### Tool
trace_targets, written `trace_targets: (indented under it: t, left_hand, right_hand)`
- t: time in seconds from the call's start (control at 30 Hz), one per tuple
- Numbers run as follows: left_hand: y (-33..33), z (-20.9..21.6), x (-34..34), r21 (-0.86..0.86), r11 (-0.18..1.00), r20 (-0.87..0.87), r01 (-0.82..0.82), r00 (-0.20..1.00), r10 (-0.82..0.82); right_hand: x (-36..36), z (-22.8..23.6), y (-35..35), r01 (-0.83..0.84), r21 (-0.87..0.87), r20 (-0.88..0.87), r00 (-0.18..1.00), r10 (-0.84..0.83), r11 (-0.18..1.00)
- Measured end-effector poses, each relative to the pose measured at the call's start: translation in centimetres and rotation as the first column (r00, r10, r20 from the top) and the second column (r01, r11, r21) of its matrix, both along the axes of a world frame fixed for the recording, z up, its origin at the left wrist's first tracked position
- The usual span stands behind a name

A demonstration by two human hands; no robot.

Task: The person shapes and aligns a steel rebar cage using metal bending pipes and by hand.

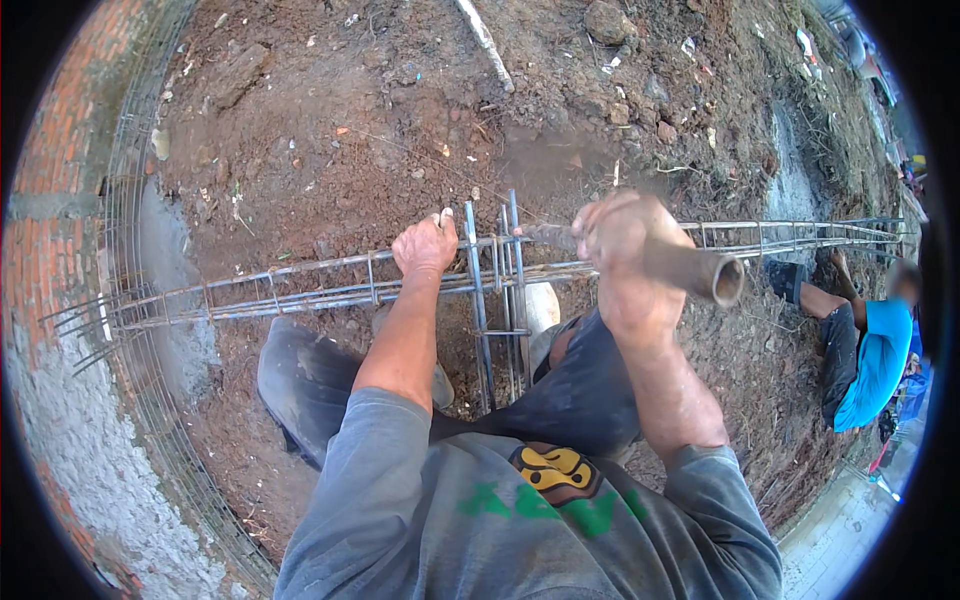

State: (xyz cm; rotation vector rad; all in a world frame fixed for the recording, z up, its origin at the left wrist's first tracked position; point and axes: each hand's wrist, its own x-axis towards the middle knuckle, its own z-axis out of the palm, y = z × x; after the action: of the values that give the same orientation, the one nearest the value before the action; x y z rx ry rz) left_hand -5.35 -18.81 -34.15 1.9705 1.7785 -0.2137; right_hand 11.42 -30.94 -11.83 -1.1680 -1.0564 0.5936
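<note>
A long cage of steel rebar [290, 285] runs from left to right in front of me, above the ground. My left hand [427, 243] is closed around its upper bar, left of the crossing. At that crossing, a second, narrower rebar cage [481, 315] comes toward me between my legs, with its bar ends sticking up past the long one. My right hand [632, 245] grips a rusty hollow pipe [690, 270], its open end tipped toward me. Motion blurs this hand, and a thin bar reaches left from it toward the upright bar ends.
Brown soil [360, 130] with stones surrounds the cages. At the left stands a brick wall [60, 150] with rebar [135, 150] along its foot. A white stick [487, 45] lies ahead. Far right, another person in a blue shirt [880, 360] sits near the cage's end.
</note>
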Motion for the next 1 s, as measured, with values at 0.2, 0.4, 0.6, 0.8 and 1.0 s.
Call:
trace_targets:
  t: [0.2, 0.4, 0.6, 0.8, 1.0]
  left_hand:
    - [-0.1, -0.1, -0.6, 0.021, 0.999, 0.066, 0.043, 0.997, -0.044]
    - [-0.5, 0.1, -1.1, 0.075, 0.99, 0.129, 0.118, 0.983, -0.127]
    - [-3.3, -0.2, -0.5, 0.158, 0.959, 0.209, 0.234, 0.942, -0.264]
    - [-3.9, -0.2, -0.5, 0.127, 0.945, 0.152, 0.301, 0.936, -0.318]
    - [-3.3, 0.7, -0.5, 0.014, 0.947, 0.128, 0.319, 0.939, -0.319]
  right_hand:
    - [0.7, 0.7, 1.8, 0.143, -0.126, -0.169, 0.972, -0.163, 0.982]
    - [-0.6, 2.2, 3.8, 0.196, -0.224, -0.065, 0.974, -0.215, 0.955]
    - [-1.8, 2.2, 3.3, 0.164, -0.127, 0.014, 0.986, -0.164, 0.978]
    - [-1.7, 1.6, 4.4, 0.14, -0.061, -0.067, 0.987, -0.144, 0.988]
    - [-0.4, 2.2, 4.3, 0.132, -0.11, 0.01, 0.991, -0.132, 0.985]
